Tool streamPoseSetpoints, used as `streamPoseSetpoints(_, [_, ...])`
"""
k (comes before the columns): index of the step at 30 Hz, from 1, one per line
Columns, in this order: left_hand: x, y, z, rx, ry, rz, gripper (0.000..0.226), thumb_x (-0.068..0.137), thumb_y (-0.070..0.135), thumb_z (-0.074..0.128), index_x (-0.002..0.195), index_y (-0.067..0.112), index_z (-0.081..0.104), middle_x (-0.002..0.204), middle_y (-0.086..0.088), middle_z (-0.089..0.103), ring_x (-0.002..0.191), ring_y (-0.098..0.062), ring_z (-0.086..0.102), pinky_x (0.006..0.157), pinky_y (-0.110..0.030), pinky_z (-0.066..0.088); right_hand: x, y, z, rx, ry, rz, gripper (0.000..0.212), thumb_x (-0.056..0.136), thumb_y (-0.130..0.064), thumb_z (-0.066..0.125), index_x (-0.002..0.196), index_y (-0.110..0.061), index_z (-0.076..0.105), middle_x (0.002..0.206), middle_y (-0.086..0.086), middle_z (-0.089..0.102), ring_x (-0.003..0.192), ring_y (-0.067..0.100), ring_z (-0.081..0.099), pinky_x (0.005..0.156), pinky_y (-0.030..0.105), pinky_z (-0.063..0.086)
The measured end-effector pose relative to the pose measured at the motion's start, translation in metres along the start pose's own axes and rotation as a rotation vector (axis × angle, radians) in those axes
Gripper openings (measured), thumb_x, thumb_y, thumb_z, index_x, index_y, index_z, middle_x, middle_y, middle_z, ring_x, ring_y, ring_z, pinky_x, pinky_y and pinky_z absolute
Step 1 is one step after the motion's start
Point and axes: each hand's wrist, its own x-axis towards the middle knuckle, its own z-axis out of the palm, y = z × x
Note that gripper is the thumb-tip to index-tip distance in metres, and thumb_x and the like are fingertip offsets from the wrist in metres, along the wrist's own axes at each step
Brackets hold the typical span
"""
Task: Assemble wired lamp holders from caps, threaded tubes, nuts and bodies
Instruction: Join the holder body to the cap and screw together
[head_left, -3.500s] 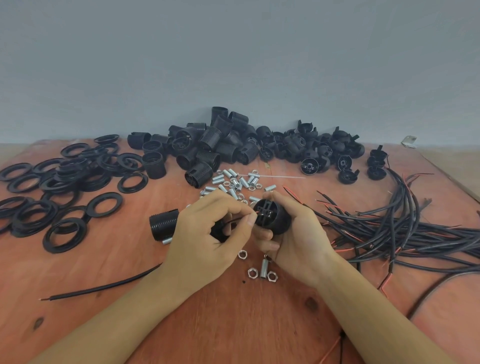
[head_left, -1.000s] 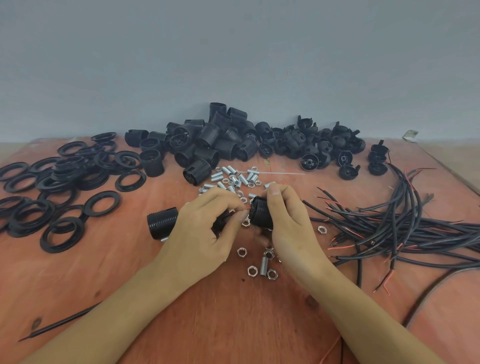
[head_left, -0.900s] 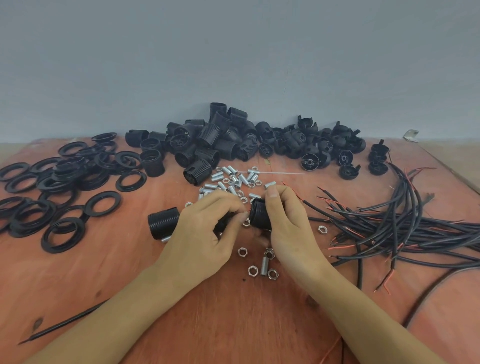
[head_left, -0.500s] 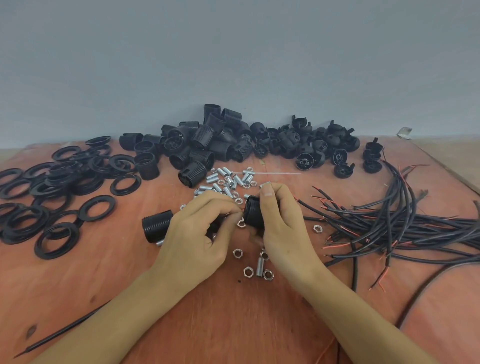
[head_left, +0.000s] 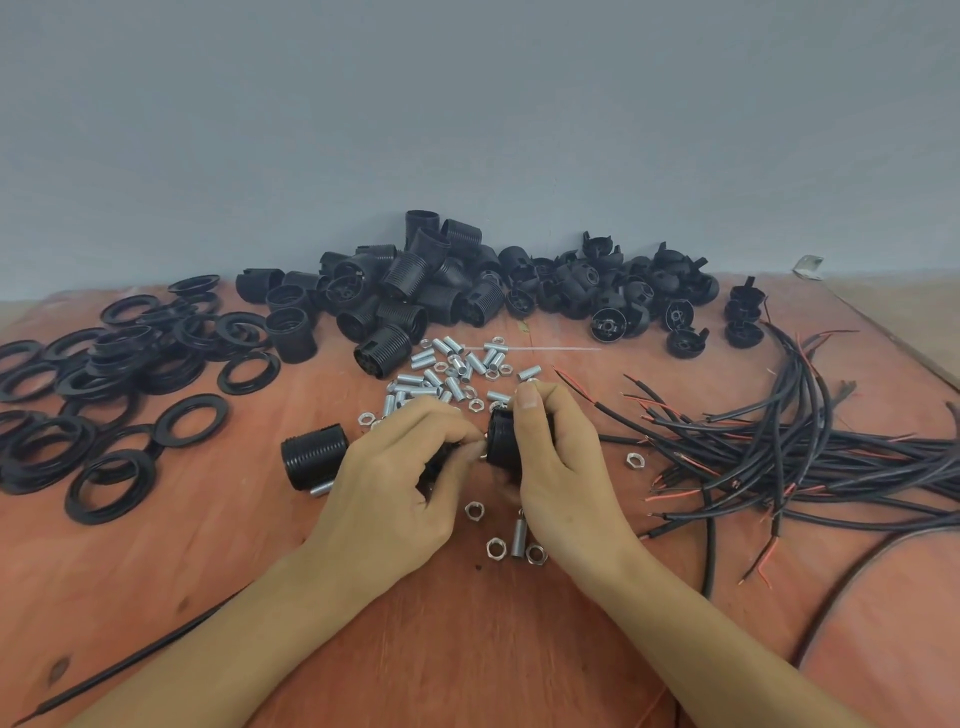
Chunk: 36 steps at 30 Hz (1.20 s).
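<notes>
Black cap at centre of table, our right hand curled round it. Our left hand pinches at cap's rim; small part there hidden. We judge fastening inside cap underway. Next calls for steady twisting, then ribbed body lying beside left hand.

caps black | ribbed bodies black | tubes silver | wires black, red | table reddish-brown

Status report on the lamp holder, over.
Right hand grips black cap. Left hand pinches a dark part against it. Loose nuts beside the hands, nothing blocking.
</notes>
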Motion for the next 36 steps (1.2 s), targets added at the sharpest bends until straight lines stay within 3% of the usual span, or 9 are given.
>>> streamPoseSetpoints(4, [0.000,0.001,0.000,0.000,-0.001,-0.001,0.012,0.090,0.012,0.062,0.084,0.005,0.070,0.086,0.000,0.065,0.081,-0.012,0.063,0.075,-0.026,0.050,0.001,0.001,-0.001,-0.024,0.000,-0.003,0.024,0.105,-0.026,0.038,0.086,-0.018,0.049,0.066,-0.012,0.044,0.064,0.011,0.041,0.061,0.033,0.040])
streamPoseSetpoints(9, [0.005,0.005,0.000,-0.089,0.062,-0.115,0.009,0.087,0.012,0.067,0.085,0.006,0.073,0.090,0.003,0.070,0.088,-0.006,0.066,0.080,-0.021,0.051,0.002,-0.002,-0.001,0.106,0.046,0.033,0.017,0.105,-0.023,0.041,0.090,-0.018,0.048,0.075,-0.003,0.051,0.059,0.007,0.048,0.051,0.019,0.044])
streamPoseSetpoints(14, [0.009,0.009,-0.002,-0.223,0.095,-0.323,0.014,0.089,0.018,0.062,0.094,0.013,0.074,0.092,0.010,0.071,0.092,-0.007,0.066,0.081,-0.020,0.050,0.007,0.005,-0.005,0.107,0.071,0.003,0.010,0.102,-0.021,0.046,0.098,-0.024,0.055,0.078,-0.023,0.060,0.075,-0.004,0.055,0.070,0.014,0.046])
streamPoseSetpoints(19, [0.009,0.006,-0.003,-0.344,0.037,-0.485,0.013,0.091,0.012,0.066,0.088,0.016,0.078,0.096,0.014,0.071,0.091,-0.009,0.067,0.073,-0.034,0.054,0.008,0.005,-0.004,0.201,0.067,0.046,0.013,0.091,-0.035,0.054,0.091,-0.024,0.062,0.094,0.001,0.062,0.091,0.017,0.056,0.090,0.044,0.047])
streamPoseSetpoints(21, [0.011,0.005,-0.004,-0.391,0.017,-0.546,0.017,0.089,0.010,0.068,0.082,0.021,0.079,0.094,0.012,0.072,0.083,-0.010,0.068,0.070,-0.029,0.056,0.008,0.004,-0.004,0.210,0.038,0.040,0.016,0.089,-0.034,0.052,0.087,-0.024,0.065,0.096,0.004,0.063,0.093,0.020,0.056,0.091,0.046,0.045])
streamPoseSetpoints(23, [0.012,0.004,-0.006,-0.457,0.009,-0.615,0.020,0.088,0.011,0.069,0.075,0.025,0.077,0.082,0.006,0.071,0.062,-0.021,0.064,0.052,-0.029,0.053,0.008,0.004,-0.005,0.212,0.003,0.039,0.019,0.089,-0.030,0.051,0.087,-0.021,0.067,0.094,0.003,0.064,0.091,0.019,0.057,0.088,0.043,0.045])
streamPoseSetpoints(25, [0.012,0.003,-0.008,-0.470,0.009,-0.654,0.018,0.088,0.014,0.070,0.075,0.024,0.075,0.068,0.004,0.067,0.049,-0.016,0.057,0.045,-0.027,0.047,0.009,0.003,-0.005,0.234,-0.015,0.056,0.020,0.087,-0.027,0.050,0.086,-0.018,0.068,0.089,0.000,0.065,0.088,0.018,0.057,0.084,0.041,0.045])
streamPoseSetpoints(31, [0.014,0.011,-0.011,-0.380,0.005,-0.580,0.012,0.087,0.016,0.071,0.078,0.023,0.074,0.064,0.009,0.067,0.046,0.000,0.055,0.044,-0.015,0.044,0.008,0.003,-0.006,0.230,-0.035,0.009,0.021,0.084,-0.022,0.045,0.082,-0.018,0.066,0.077,-0.010,0.065,0.076,0.005,0.058,0.071,0.020,0.047])
streamPoseSetpoints(36, [0.013,0.012,-0.009,-0.338,-0.032,-0.565,0.011,0.088,0.015,0.068,0.080,0.021,0.073,0.061,0.017,0.064,0.053,0.004,0.056,0.051,-0.010,0.044,0.007,0.006,-0.006,0.179,-0.045,-0.026,0.022,0.085,-0.020,0.042,0.083,-0.017,0.064,0.081,-0.010,0.067,0.081,0.005,0.060,0.074,0.020,0.048])
